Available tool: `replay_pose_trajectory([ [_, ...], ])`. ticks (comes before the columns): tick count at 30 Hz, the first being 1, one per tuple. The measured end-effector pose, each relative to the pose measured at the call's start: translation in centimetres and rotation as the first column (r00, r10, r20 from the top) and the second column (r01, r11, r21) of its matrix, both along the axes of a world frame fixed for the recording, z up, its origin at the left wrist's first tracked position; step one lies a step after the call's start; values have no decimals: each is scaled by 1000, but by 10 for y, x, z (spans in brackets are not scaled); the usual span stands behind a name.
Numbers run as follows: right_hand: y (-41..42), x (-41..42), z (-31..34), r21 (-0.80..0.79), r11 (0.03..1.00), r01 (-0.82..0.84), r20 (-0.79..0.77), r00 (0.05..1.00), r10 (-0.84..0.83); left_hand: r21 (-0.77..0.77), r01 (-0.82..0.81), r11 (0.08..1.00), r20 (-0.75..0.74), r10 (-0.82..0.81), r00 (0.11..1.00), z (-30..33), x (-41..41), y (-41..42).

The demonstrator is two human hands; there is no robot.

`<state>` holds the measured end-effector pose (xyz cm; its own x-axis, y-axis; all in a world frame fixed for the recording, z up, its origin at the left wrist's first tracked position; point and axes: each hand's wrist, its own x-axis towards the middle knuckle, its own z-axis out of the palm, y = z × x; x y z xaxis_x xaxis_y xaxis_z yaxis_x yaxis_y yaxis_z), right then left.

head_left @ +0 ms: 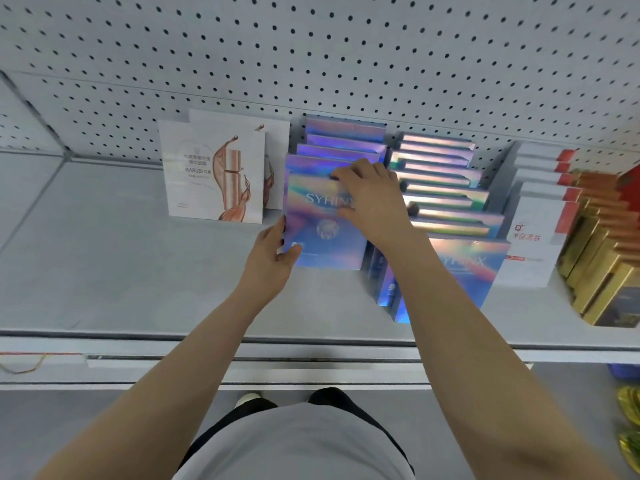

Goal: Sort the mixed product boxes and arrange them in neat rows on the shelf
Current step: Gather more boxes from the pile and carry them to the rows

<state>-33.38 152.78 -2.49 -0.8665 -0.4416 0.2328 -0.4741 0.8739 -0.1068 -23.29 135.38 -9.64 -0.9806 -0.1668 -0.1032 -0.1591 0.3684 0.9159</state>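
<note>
- Both hands are on the same thing here: the front blue holographic box (pixel 322 226), the one with "SYHINX" printed across its face.
- The left hand (pixel 268 261) grips the box's lower left edge, thumb on the front face near the bottom corner and fingers wrapped along the side.
- The right hand (pixel 372 199) comes over the top right, fingers curled over the top edge and thumb lying across the front, covering the end of the brand name. So neither hand is loose; both are grasping that one box.
- The box stands upright at the front of a row of matching blue holographic boxes (pixel 341 142) that runs back to the pegboard wall (pixel 311 57), on the grey shelf (pixel 104 254).
- Just to the right is a second row of iridescent boxes (pixel 446 188), tops showing pink-green shimmer. Its front box (pixel 467 271) also reads "SYHINX", half hidden behind the right forearm.
- On the left are two white boxes (pixel 211 174) with a copper swirl picture. "MARUBI" is readable, with Chinese characters above it too blurry to make out.
- Further right is a row of white boxes with red trim (pixel 540 233), with a small red logo and red Chinese text that can't really be read.
- At the far right are gold boxes (pixel 599 268), whose labels aren't legible.
</note>
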Motion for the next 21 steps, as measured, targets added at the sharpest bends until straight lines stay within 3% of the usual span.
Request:
replay_pose_trajectory([
  [8,-5,-7,-6,51,999,-1,6,1000,1,-104,-17,994,6,18,1000,2,-10,7],
  [14,-3,-5,-4,60,998,-27,-7,1000,27,-78,-64,995,20,66,998,10,-6,10],
  [18,-7,5,-6,-6,997,-74,-119,990,73,-84,-161,983,-1,162,987,14,12,2],
  [21,-21,21,-13,-93,989,-113,-90,990,105,-86,-275,958,-81,269,960,15,40,-11],
])
